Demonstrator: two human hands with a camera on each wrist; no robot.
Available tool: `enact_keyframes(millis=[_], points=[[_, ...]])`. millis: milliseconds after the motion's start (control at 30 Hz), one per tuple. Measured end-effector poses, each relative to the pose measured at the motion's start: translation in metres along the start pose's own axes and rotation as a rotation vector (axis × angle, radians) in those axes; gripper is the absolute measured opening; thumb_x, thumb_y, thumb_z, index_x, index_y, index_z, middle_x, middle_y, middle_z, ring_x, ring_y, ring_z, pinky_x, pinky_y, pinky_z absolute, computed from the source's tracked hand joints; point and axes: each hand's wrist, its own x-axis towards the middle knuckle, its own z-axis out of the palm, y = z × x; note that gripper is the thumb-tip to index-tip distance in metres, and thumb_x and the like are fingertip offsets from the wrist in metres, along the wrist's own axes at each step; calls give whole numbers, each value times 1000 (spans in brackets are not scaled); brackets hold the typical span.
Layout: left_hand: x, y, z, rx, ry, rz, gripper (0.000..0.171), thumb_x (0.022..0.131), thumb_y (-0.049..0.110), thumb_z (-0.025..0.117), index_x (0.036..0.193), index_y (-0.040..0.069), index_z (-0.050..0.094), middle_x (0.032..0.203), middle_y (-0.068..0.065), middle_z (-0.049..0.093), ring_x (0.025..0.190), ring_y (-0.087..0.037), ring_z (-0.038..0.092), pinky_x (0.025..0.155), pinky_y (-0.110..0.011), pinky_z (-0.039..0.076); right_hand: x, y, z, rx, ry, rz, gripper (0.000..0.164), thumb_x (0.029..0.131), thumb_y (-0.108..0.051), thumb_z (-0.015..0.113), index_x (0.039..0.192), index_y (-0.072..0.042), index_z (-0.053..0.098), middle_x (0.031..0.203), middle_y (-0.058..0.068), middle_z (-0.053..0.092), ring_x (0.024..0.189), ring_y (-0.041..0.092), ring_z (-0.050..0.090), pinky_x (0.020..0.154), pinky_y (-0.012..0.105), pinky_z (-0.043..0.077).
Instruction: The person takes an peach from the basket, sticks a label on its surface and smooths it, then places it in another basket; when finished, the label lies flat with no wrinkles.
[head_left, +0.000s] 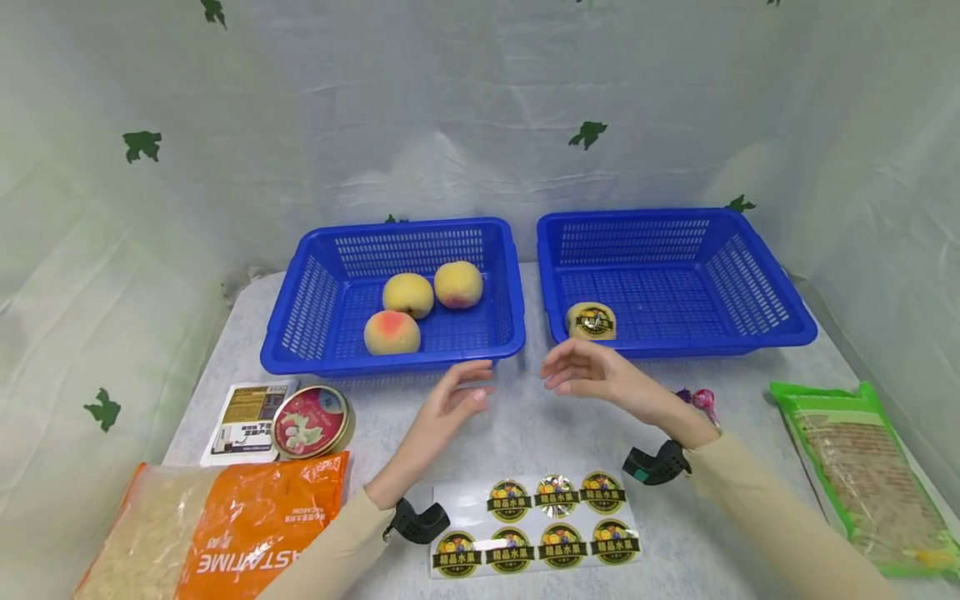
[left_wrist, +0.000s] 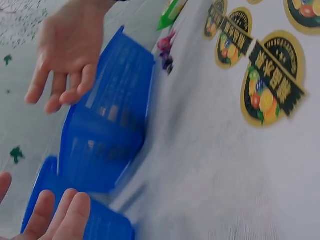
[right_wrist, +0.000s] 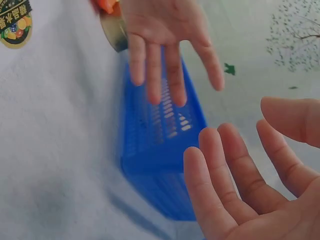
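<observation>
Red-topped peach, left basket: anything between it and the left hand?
Yes: the left blue basket's near side stands between the left hand and the red-topped peach. Nothing visible covers the peach from above.

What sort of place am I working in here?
Likely a curtained-off workstation, perhaps for labelling fruit: pale cloth walls rise beyond a table holding peaches in blue plastic baskets and a sheet of round fruit stickers.

There are two hands (head_left: 447, 407), two baskets (head_left: 712, 345), four peaches (head_left: 392, 335) and eight stickers (head_left: 562, 542).
</observation>
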Motion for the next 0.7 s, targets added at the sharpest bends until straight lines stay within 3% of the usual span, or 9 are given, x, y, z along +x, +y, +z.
enact_keyframes(millis=[200, 467, 700], points=[[-10, -9, -35, -67, 226, 34, 44, 94, 12, 48, 135, 12, 33, 121, -27, 37, 110, -40, 46, 90, -42, 42, 15, 7, 11, -1, -74, -23, 29, 89, 0, 52, 117, 5, 46, 114, 25, 49, 104, 39, 49, 89, 39, 43], [-17, -7, -68, -38, 485, -41, 47, 95, 28, 44, 138, 21, 26, 121, -14, 34, 109, -41, 44, 89, -42, 42, 45, 1, 30, -19, -124, -35, 30, 89, -1, 53, 118, 2, 48, 115, 22, 50, 105, 39, 48, 87, 40, 44], [-15, -12, -72, 24, 578, -29, 44, 96, 28, 42, 137, 21, 29, 118, -10, 35, 106, -37, 44, 91, -43, 41, 88, -11, 51, -22, -136, -123, 30, 88, 2, 54, 117, 3, 47, 115, 22, 51, 105, 36, 50, 86, 36, 45]])
